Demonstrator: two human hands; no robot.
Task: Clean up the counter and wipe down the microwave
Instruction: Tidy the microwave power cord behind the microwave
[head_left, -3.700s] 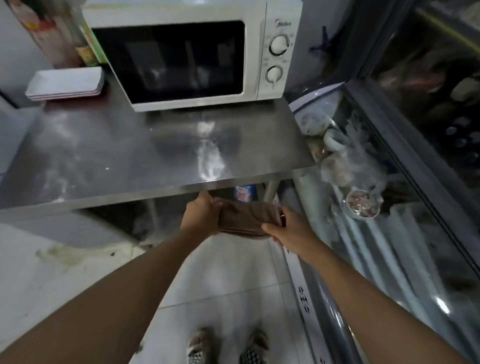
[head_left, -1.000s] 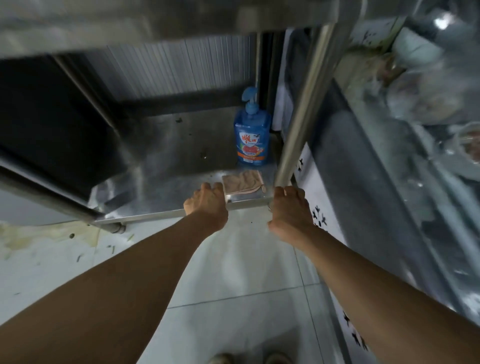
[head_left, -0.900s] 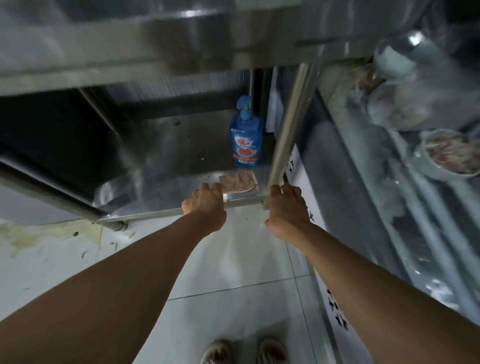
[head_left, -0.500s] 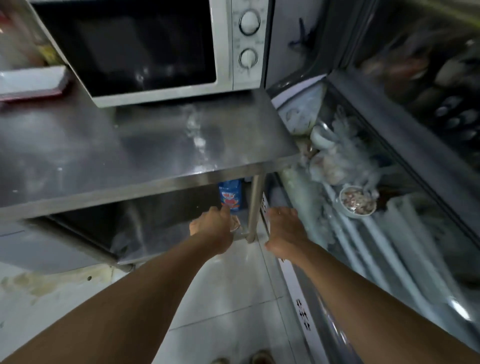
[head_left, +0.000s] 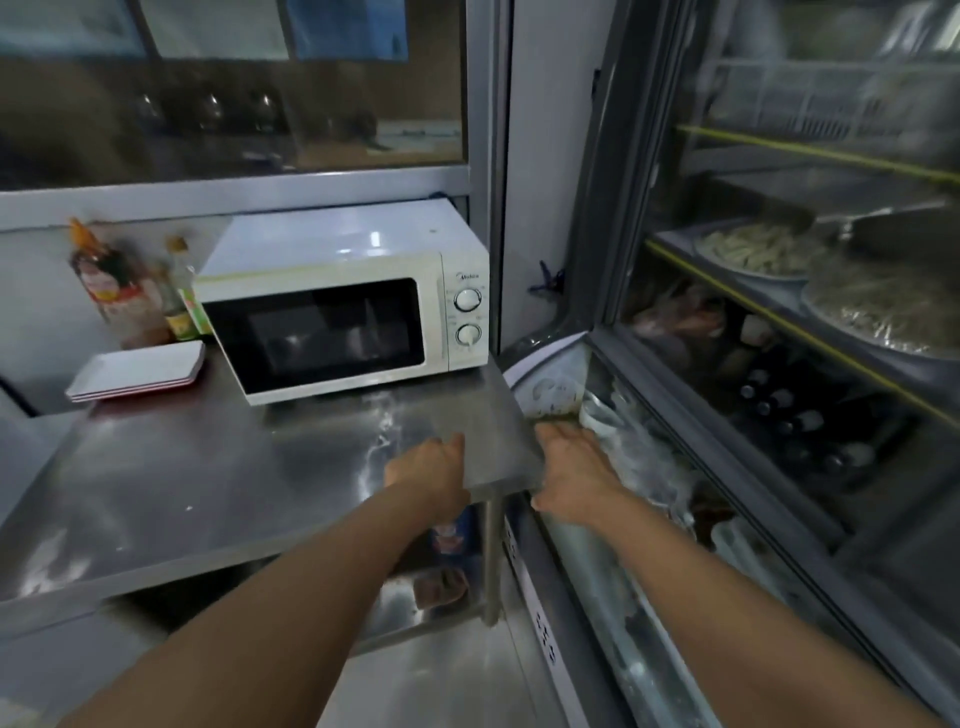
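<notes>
We hold our 2 hands empty and relaxed: left hand over the counter edge, right hand beside it. The microwave stands behind.

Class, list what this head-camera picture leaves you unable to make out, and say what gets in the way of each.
- Cloth on the lower shelf: blurred, partly behind the left arm.
- Blue bottle: mostly hidden by the counter and arm.
- Sauce bottle labels: motion blur.
- Microwave dial markings: too small.
- Left hand fingertips: blurred.
</notes>
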